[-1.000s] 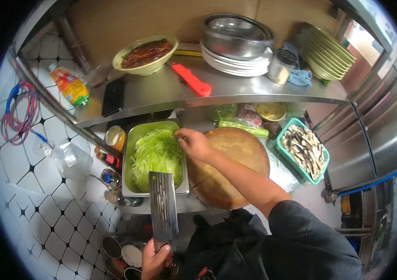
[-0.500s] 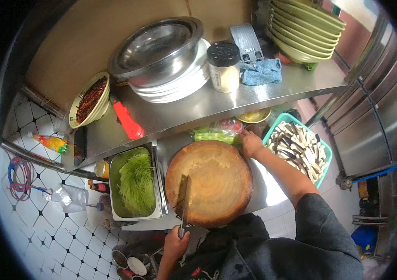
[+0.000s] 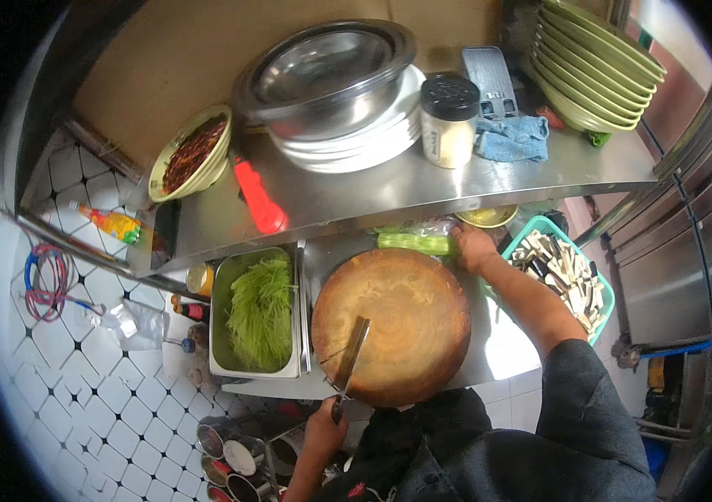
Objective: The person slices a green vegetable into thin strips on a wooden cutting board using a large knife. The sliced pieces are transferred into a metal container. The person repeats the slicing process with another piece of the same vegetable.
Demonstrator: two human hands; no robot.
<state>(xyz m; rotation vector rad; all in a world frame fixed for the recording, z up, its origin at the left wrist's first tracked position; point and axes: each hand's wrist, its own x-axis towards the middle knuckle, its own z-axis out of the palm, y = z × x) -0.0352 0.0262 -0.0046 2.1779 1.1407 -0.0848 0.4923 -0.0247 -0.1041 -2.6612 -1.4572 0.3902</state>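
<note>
A cleaver [image 3: 357, 350] is gripped by its handle in my left hand [image 3: 324, 431], at the near left edge of a round wooden chopping board [image 3: 406, 314]. The blade stands edge-on over the board's left part. Beyond the board, under the shelf's front edge, my right hand [image 3: 476, 249] closes at the right end of pale green vegetable stalks [image 3: 416, 243]. Its fingertips are partly hidden. A metal pan of shredded green vegetable [image 3: 262, 314] stands left of the board. On the right is a turquoise basket [image 3: 608, 293] with cut eggplant strips [image 3: 569, 280].
The steel shelf [image 3: 356, 197] overhangs the far side. It bears steel basins [image 3: 322, 75] on white plates [image 3: 364, 155], a black-lidded jar [image 3: 449, 125], a blue cloth [image 3: 513, 138], stacked green bowls [image 3: 590, 75], a red-handled tool [image 3: 260, 201] and a bowl of dried chillies [image 3: 197, 155].
The whole view has shifted, so things sit farther right. The cleaver leans more to the right over the board. My right hand stays by the green stalks, its fingers now at their right end.
</note>
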